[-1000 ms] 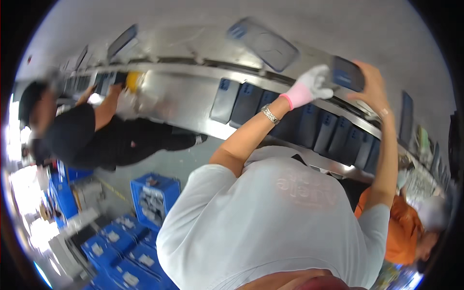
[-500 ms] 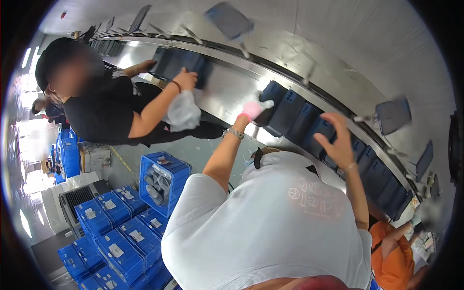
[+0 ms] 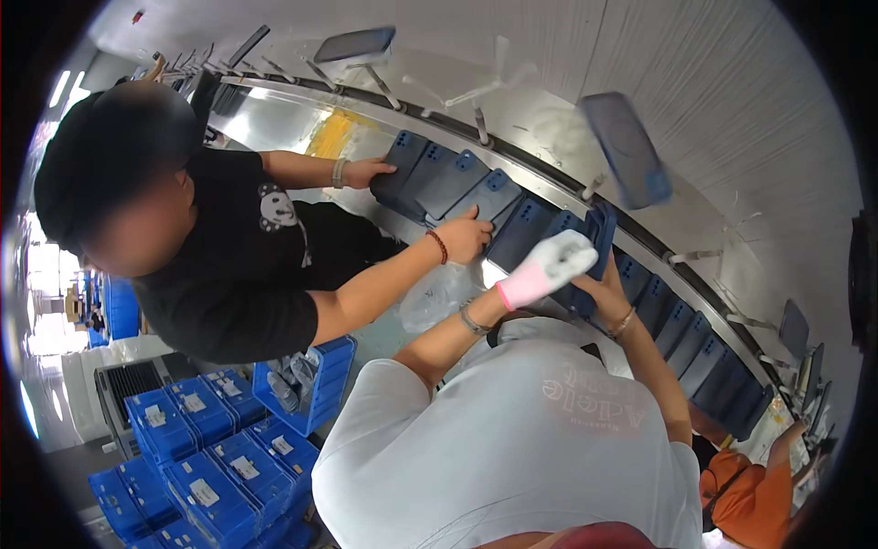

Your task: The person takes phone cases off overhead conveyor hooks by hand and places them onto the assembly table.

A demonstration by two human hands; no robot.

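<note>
Left hand (image 3: pixel 551 268) moved beside right hand (image 3: pixel 605 293); right grip clamped on blue case (image 3: pixel 603 227), left's unclear

On my feed I see phone cases (image 3: pixel 675 322) in a row on the counter (image 3: pixel 279 117), slanting from upper centre to lower right of the frame, below a rail (image 3: pixel 530 168). Crates (image 3: pixel 206 462) stack at lower left; a co-worker (image 3: pixel 224 224) stands above them.

Pink lettering (image 3: pixel 593 403) on white shirt (image 3: pixel 503 457)
</note>
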